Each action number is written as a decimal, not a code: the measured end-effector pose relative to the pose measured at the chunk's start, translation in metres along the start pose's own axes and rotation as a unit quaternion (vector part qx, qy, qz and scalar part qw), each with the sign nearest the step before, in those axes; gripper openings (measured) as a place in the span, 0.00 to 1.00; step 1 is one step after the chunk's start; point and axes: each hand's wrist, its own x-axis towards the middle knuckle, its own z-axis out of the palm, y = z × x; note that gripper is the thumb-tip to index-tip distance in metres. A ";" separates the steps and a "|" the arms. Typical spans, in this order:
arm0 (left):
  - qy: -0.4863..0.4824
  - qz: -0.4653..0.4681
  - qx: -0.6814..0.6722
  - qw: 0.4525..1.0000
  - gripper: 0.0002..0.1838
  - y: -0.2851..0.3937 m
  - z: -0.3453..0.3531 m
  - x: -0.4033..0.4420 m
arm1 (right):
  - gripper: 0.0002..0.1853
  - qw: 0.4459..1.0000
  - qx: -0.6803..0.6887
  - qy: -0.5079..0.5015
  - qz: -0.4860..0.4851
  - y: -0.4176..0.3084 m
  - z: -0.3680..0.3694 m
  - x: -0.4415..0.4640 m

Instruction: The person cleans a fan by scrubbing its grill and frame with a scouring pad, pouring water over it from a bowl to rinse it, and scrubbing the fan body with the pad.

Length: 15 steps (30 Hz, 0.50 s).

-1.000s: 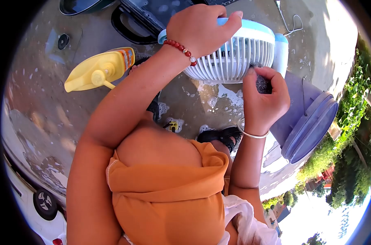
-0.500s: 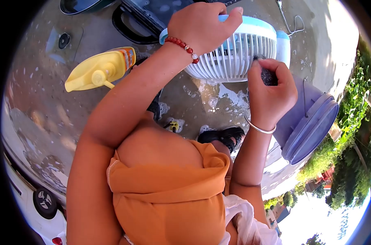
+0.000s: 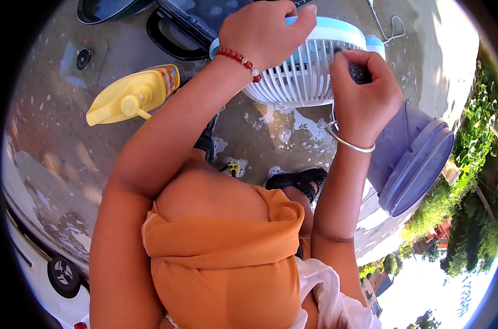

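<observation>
A blue-and-white fan head [image 3: 298, 77] with a slatted grille is held above the wet ground. My left hand [image 3: 265, 33] is closed over its top rim, a red bead bracelet at the wrist. My right hand [image 3: 366, 96], with a silver bangle below it, pinches a dark scrubbing pad [image 3: 359, 73] against the right side of the grille. The fingertips of my left hand are partly hidden behind the rim.
A yellow bottle [image 3: 131, 96] lies at the left. A purple bucket [image 3: 410, 159] stands at the right. Behind are a black-handled object [image 3: 177, 33], a dark basin [image 3: 109, 8] and a white cord [image 3: 391, 30]. My sandalled foot [image 3: 298, 180] is below.
My right hand has moved up along the grille with the dark pad. The fan and my left hand have shifted slightly left.
</observation>
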 end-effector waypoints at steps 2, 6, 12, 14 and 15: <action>0.000 -0.010 -0.011 1.000 0.23 0.001 -0.002 0.000 | 0.05 0.994 0.067 0.070 -0.053 0.010 0.001 -0.020; 0.005 -0.014 -0.014 1.000 0.24 0.000 -0.001 0.001 | 0.10 0.991 0.048 0.096 -0.080 0.023 0.001 -0.062; 0.004 -0.022 0.015 1.000 0.25 -0.001 0.001 0.003 | 0.10 0.988 0.056 0.119 -0.079 0.030 0.005 -0.072; 0.002 -0.020 0.015 1.000 0.25 -0.001 0.001 0.004 | 0.10 0.987 0.052 0.119 -0.090 0.026 0.007 -0.055; 0.003 -0.019 0.017 1.000 0.25 -0.001 0.001 0.004 | 0.10 0.986 0.064 0.123 -0.097 0.022 0.009 -0.043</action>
